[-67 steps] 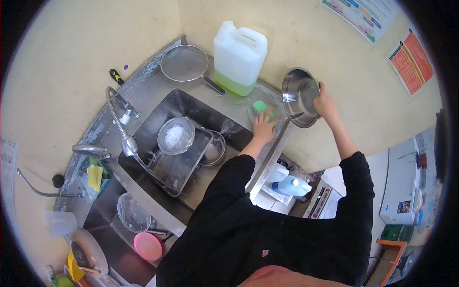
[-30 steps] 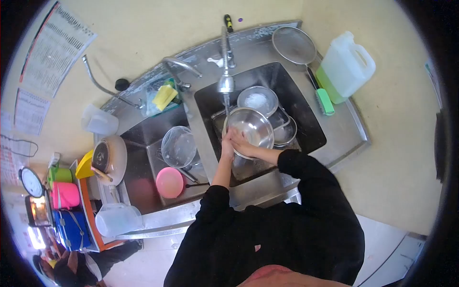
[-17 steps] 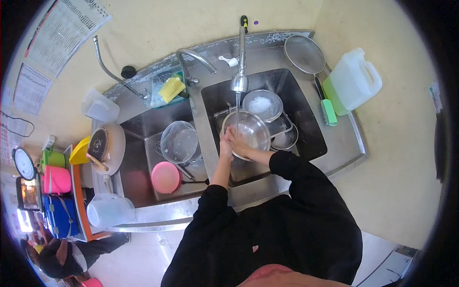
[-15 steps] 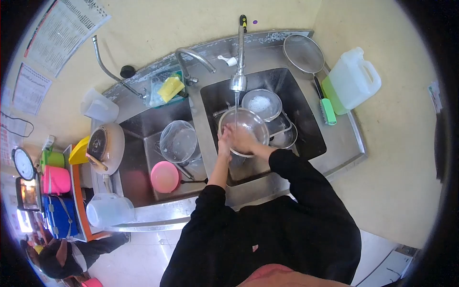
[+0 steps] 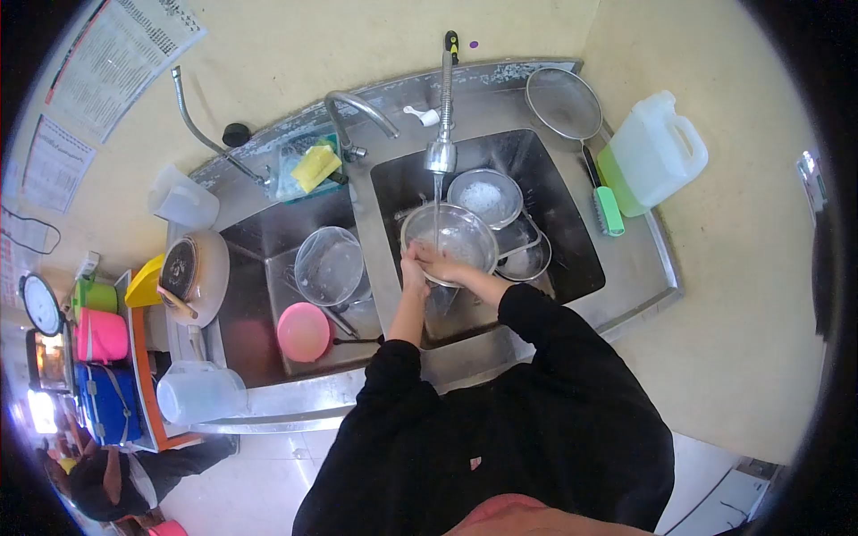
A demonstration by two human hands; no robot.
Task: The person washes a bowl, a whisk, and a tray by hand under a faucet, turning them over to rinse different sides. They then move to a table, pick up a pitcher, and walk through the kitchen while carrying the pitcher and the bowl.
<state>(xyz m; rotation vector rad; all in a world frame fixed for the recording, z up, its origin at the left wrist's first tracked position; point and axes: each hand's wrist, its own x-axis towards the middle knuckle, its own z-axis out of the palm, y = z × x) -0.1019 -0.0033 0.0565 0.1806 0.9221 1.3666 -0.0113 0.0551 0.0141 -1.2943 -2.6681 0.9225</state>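
Under the running tap, a round, shiny bowl with a pale rim is tilted over the right sink basin. My left hand is closed on its near left edge. Crossing beside it, my right hand has its fingers bent over the same stretch of rim, close against the left hand. Water falls into the bowl. Just behind it lies a strainer with white bits inside, and a second pan-like strainer sits to its right.
A clear tub and a pink bowl lie in the left basin. Yellow sponges rest behind it. On the right ledge are a large strainer, a green brush and a jug of green liquid. A person is at lower left.
My right hand has drawn back from inside the bowl to its near left rim. The bowl's inside shows more now. Water keeps running.
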